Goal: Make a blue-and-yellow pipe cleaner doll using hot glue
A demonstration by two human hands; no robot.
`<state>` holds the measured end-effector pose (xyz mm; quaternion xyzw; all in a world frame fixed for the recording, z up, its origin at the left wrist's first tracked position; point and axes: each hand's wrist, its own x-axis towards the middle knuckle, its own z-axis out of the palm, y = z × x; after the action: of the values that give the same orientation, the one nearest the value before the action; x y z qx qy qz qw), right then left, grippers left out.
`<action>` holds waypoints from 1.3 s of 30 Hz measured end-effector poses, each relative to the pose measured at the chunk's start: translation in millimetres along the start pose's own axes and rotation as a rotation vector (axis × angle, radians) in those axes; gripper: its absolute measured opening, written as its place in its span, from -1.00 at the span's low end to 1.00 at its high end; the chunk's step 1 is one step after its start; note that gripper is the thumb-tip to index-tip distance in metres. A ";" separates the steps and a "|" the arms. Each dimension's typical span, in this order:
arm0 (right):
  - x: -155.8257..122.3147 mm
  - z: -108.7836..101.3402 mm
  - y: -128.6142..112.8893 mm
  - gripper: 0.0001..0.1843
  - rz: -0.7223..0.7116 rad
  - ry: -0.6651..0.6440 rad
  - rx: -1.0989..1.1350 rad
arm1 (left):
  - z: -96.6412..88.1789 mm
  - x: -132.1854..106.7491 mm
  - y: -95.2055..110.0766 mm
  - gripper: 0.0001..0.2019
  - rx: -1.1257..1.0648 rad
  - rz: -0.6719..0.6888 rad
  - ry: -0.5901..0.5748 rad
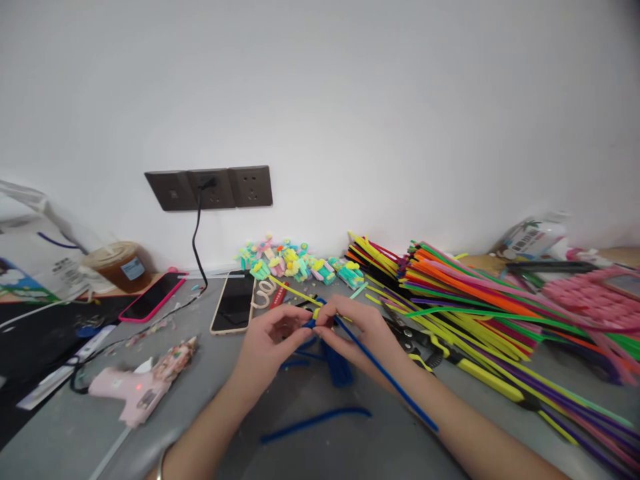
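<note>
Both hands meet just above the middle of the grey bench (210, 360). The left hand (273, 339) and the right hand (361, 332) each pinch narrowly on one end of a blue pipe cleaner (385, 377), fingertips almost touching. The free length of the pipe cleaner slants down and to the right over the right forearm. A small yellow bit shows at the pinch, too small to make out.

A loose blue piece (316, 420) lies on the bench below the hands. To the left rest a pink glue gun (143, 390), a pink-cased phone (153, 297) and a gold phone (234, 303). To the right a big pile of coloured pipe cleaners (480, 297) fans out, with yellow-handled cutters (425, 347) just beside the right hand. Small bright figures (300, 261) sit against the wall, below a dark socket strip (210, 188).
</note>
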<state>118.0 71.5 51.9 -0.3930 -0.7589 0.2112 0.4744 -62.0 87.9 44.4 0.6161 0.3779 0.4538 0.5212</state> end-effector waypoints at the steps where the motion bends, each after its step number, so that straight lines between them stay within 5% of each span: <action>1: -0.3 0.6 0.7 -0.88 -0.006 0.004 -0.026 | 0.1 -0.1 -0.4 -0.82 0.005 -0.008 -0.004; 15: -5.6 5.7 5.3 -0.89 0.012 -0.002 -0.151 | 1.8 -0.3 0.3 -0.74 0.014 -0.126 -0.076; 28: -5.6 4.0 -1.6 -0.78 0.266 -0.070 0.302 | 12.4 -4.9 -1.2 -0.69 -0.210 -0.142 -0.013; 39: -3.1 1.5 0.9 -0.75 0.317 -0.127 0.335 | 4.5 -5.7 1.3 -0.79 0.149 0.045 -0.034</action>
<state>117.8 69.6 48.9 -0.4088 -0.6703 0.4304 0.4453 -59.5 81.0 44.5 0.6691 0.3876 0.4258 0.4699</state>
